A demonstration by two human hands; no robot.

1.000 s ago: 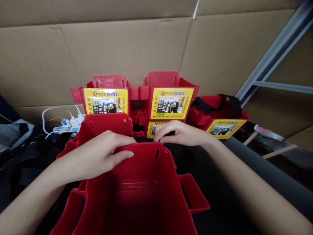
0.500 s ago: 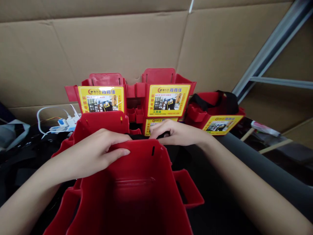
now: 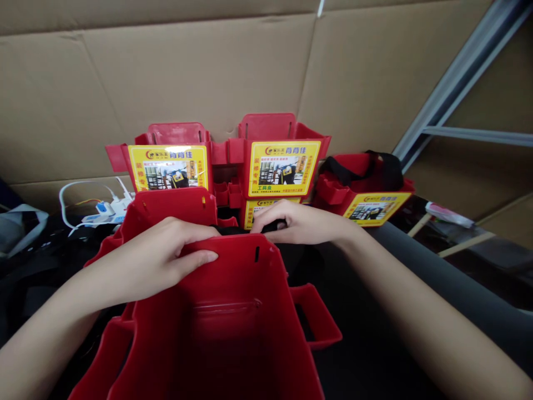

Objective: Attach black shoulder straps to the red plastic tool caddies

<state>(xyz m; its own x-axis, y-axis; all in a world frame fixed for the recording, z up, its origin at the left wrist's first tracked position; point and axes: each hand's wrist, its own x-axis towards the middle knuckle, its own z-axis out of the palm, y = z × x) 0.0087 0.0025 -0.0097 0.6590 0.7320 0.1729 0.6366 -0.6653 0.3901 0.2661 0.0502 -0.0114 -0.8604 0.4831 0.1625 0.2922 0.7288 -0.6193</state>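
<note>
A red plastic tool box (image 3: 237,278) stands close in front of me, its inside facing up toward me. My left hand (image 3: 166,261) pinches the raised back panel of this box, thumb inside and fingers over the far side. Behind the panel's right corner, my right hand (image 3: 287,222) has its fingers curled round a black strap (image 3: 272,226); the fingertips are partly hidden by the panel. A narrow slot shows near that corner. More of the black webbing runs behind the panel between the two hands.
Another red box (image 3: 175,205) stands just beyond mine. Labelled boxes (image 3: 285,166) are stacked at the back against cardboard. To the right sits a box with a black belt (image 3: 389,172) over it. A power strip with plugs (image 3: 106,214) lies left; a metal frame (image 3: 441,83) rises right.
The view has shifted slightly, so everything sits a little further left and up. Both hands keep their places at the panel and strap.
</note>
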